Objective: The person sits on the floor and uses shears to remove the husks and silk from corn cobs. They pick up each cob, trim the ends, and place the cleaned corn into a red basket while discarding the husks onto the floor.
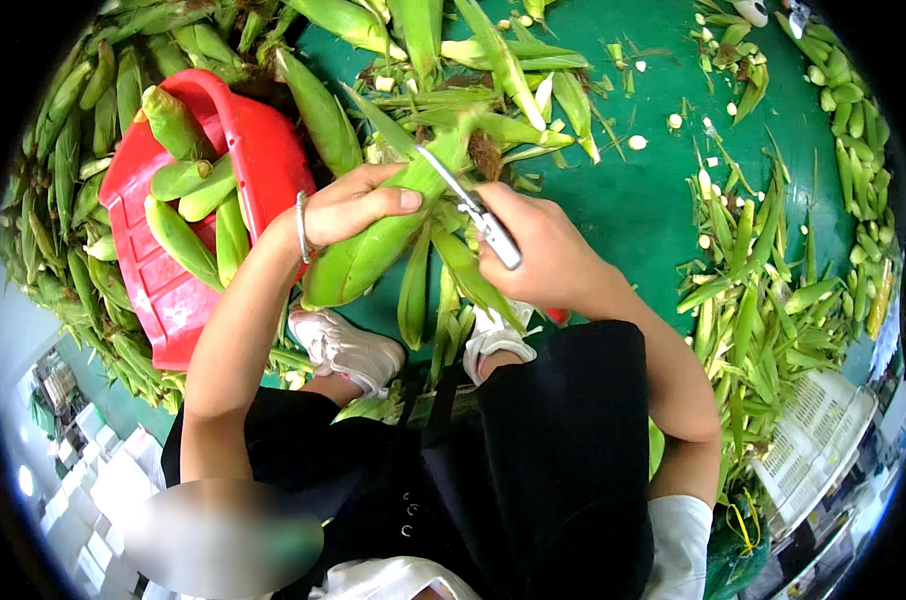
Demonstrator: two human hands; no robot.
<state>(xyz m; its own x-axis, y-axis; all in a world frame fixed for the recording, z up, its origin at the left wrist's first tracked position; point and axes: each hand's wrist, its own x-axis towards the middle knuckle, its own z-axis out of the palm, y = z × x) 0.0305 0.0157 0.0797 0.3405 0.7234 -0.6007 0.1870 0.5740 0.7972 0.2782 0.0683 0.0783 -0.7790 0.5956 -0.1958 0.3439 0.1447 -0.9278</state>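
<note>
My left hand (358, 212) is closed around a green ear of corn (348, 262) still in its husk, thumb lying along the top. A knife (495, 238) with a silver-grey handle is gripped in my right hand (541, 245). Its narrow blade lies across the upper part of the ear, near the brown silk (484, 158). Right beside my left forearm stands a red plastic basket (263, 150) with several ears of corn (181, 240) in it.
A big heap of unhusked corn (68, 210) surrounds the basket on the left. Loose husks (748, 300) pile up on the right, by a white crate (813, 440). Cut corn ends (637, 142) dot the green floor (643, 210). My white shoes (345, 348) are below the ear.
</note>
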